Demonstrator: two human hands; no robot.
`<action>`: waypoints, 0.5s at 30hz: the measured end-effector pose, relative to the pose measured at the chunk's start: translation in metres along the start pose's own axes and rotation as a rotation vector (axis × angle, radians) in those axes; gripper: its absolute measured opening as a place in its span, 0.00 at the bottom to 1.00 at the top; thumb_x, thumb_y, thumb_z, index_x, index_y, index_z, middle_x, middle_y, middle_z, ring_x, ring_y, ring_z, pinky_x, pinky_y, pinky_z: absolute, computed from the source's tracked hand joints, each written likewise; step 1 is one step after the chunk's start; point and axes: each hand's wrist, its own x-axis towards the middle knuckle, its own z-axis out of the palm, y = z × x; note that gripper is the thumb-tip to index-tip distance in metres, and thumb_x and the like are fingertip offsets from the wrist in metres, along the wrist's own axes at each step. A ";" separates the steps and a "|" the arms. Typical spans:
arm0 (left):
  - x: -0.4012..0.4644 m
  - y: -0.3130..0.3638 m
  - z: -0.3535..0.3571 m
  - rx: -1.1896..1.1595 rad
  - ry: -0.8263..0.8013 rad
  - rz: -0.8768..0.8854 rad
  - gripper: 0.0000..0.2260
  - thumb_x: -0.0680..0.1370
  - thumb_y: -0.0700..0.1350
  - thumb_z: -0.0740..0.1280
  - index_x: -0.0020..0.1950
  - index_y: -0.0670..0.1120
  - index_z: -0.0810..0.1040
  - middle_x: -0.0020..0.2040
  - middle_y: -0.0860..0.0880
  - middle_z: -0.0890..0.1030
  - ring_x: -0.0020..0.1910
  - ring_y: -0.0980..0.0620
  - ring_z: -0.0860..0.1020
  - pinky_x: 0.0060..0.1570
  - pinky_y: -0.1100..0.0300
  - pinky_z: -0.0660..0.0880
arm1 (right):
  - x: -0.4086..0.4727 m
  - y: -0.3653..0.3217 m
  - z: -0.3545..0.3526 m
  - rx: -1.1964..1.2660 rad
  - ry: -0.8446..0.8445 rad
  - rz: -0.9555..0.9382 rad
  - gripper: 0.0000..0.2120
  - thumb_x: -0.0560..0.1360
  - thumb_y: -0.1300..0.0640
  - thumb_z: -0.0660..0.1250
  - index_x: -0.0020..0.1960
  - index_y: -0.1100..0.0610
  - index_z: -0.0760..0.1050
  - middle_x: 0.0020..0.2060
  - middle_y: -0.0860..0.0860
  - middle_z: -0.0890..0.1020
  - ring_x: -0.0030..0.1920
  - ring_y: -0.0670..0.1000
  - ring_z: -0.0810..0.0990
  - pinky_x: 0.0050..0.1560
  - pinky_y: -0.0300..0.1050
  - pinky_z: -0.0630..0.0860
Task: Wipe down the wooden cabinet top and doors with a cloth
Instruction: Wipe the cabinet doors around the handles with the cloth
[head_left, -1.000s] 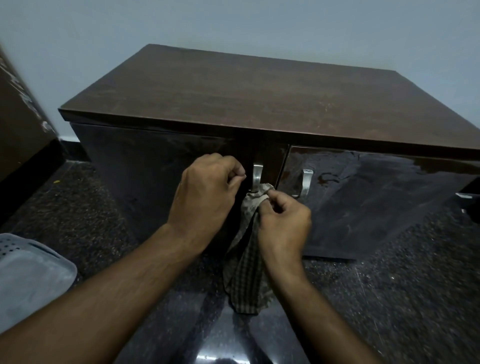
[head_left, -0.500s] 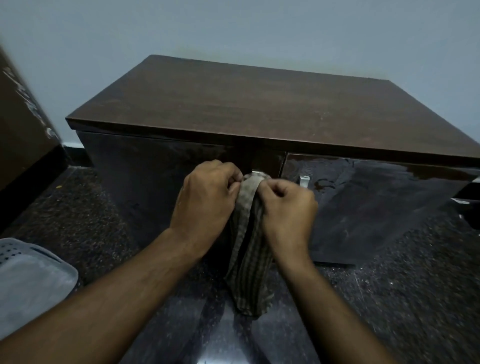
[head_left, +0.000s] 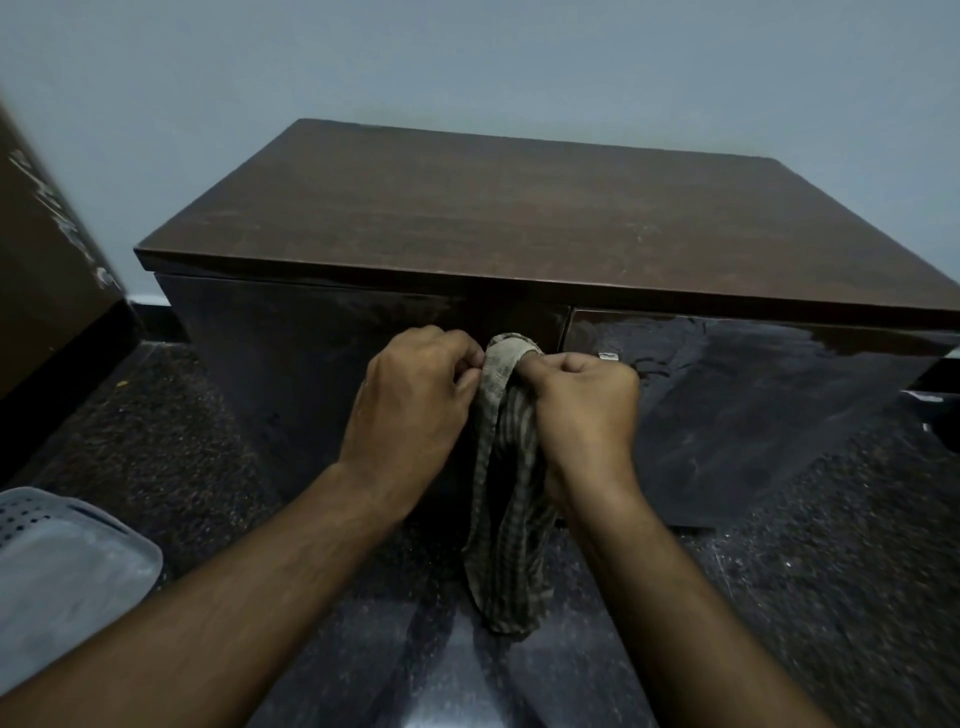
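Dark wooden cabinet (head_left: 519, 218) against the wall, glossy doors (head_left: 311, 364) just beyond the grip. Left hand (head_left: 415, 405) and right hand (head_left: 582, 410) each pinch the top fold of the striped cloth (head_left: 506, 519), which hangs between them down to the speckled floor (head_left: 805, 597). Right hand hides most of a metal handle (head_left: 608, 356). Grey perforated basket (head_left: 62, 566) well left of the grip.

Left hand (head_left: 410, 410) and right hand (head_left: 587, 415) pinch cloth (head_left: 506, 519), seemingly over cabinet (head_left: 519, 218) handle.
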 end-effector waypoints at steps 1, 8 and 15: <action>0.000 0.000 0.000 -0.001 -0.001 0.003 0.05 0.72 0.40 0.75 0.46 0.46 0.83 0.40 0.50 0.79 0.41 0.50 0.78 0.44 0.52 0.78 | 0.001 -0.001 0.001 0.072 -0.006 0.074 0.12 0.67 0.60 0.76 0.27 0.60 0.77 0.28 0.60 0.81 0.29 0.53 0.76 0.33 0.53 0.78; 0.000 0.000 0.003 0.006 -0.006 0.023 0.05 0.73 0.42 0.74 0.47 0.45 0.83 0.41 0.48 0.80 0.42 0.48 0.79 0.44 0.48 0.78 | -0.007 -0.008 0.013 0.261 0.017 0.198 0.13 0.63 0.59 0.76 0.23 0.57 0.77 0.25 0.55 0.78 0.29 0.54 0.76 0.32 0.53 0.75; 0.000 -0.002 0.003 -0.010 -0.010 0.017 0.05 0.72 0.40 0.75 0.47 0.45 0.83 0.41 0.49 0.80 0.42 0.48 0.79 0.44 0.49 0.78 | -0.010 -0.003 0.023 0.370 0.081 0.238 0.09 0.66 0.59 0.74 0.31 0.58 0.75 0.25 0.52 0.77 0.28 0.53 0.75 0.32 0.49 0.73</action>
